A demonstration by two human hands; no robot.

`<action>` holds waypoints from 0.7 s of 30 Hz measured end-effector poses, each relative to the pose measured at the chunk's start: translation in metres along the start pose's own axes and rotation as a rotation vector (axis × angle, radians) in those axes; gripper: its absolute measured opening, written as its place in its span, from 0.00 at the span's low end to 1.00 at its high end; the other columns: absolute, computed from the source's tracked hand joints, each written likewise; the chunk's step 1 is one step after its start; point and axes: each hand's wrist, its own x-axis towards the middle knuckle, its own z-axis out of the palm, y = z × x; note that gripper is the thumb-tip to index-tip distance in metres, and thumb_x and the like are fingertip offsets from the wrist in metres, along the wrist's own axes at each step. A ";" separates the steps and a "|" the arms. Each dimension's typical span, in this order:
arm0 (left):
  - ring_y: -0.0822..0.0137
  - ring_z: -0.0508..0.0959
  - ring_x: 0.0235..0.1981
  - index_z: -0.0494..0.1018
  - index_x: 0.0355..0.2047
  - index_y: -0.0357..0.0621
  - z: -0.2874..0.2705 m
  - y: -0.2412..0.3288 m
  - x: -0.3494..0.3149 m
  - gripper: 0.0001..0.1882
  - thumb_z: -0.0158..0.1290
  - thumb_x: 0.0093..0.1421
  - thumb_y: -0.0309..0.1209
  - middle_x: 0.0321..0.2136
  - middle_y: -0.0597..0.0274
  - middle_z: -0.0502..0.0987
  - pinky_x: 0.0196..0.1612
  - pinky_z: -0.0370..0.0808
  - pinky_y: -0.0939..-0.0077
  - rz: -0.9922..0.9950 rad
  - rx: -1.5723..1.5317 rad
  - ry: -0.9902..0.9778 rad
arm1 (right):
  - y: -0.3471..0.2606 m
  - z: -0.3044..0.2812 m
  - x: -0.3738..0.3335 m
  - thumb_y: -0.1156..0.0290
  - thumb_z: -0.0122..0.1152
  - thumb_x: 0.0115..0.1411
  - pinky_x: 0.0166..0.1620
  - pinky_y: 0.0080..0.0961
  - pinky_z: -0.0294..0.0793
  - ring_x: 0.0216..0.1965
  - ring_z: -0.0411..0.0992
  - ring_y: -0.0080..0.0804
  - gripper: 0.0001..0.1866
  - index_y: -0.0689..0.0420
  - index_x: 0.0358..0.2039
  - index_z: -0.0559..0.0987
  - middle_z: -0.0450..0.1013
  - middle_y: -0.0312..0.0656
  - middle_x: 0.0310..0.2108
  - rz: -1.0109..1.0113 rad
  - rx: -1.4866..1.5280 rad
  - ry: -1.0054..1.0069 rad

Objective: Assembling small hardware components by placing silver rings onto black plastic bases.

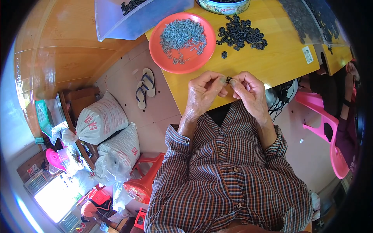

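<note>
Both hands meet above the near edge of the yellow table [272, 70]. Between the thumb and fingers of my right hand [250, 91] is a small black part [228, 79] with holes in it. My left hand [206, 90] is pinched close against the part's left side; whatever its fingertips hold is too small to make out. Beyond my left hand, an orange-red plate [160, 58] carries a heap of small grey pins [182, 35]. A loose pile of similar black parts [241, 33] lies past my right hand, with one black part [224, 54] apart from it.
A translucent bin [120, 25] and a round tin [225, 7] stand at the back. Clear bags of dark pieces [303, 19] lie back right. Sandals [142, 91], white sacks [101, 118] and a red stool [143, 184] are left; another person sits by a pink chair [330, 128] at right.
</note>
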 end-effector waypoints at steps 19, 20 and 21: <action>0.79 0.72 0.17 0.70 0.31 0.33 0.016 -0.009 0.000 0.06 0.51 0.62 0.25 0.21 0.64 0.74 0.19 0.70 0.84 0.046 0.060 0.108 | 0.002 0.002 -0.001 0.70 0.56 0.62 0.25 0.11 0.66 0.20 0.64 0.13 0.07 0.61 0.31 0.73 0.68 0.31 0.22 0.073 0.055 0.043; 0.79 0.72 0.17 0.70 0.31 0.33 0.016 -0.011 0.000 0.06 0.51 0.62 0.25 0.21 0.64 0.74 0.19 0.70 0.84 0.046 0.060 0.106 | 0.003 0.002 -0.002 0.70 0.56 0.62 0.25 0.12 0.67 0.21 0.65 0.14 0.08 0.62 0.31 0.73 0.69 0.32 0.22 0.060 0.051 0.040; 0.79 0.72 0.17 0.70 0.31 0.33 0.017 -0.014 0.000 0.06 0.50 0.63 0.25 0.21 0.64 0.74 0.19 0.71 0.84 0.055 0.041 0.110 | 0.003 0.001 -0.002 0.70 0.56 0.62 0.25 0.13 0.67 0.21 0.65 0.15 0.09 0.63 0.31 0.73 0.69 0.33 0.23 0.047 0.046 0.037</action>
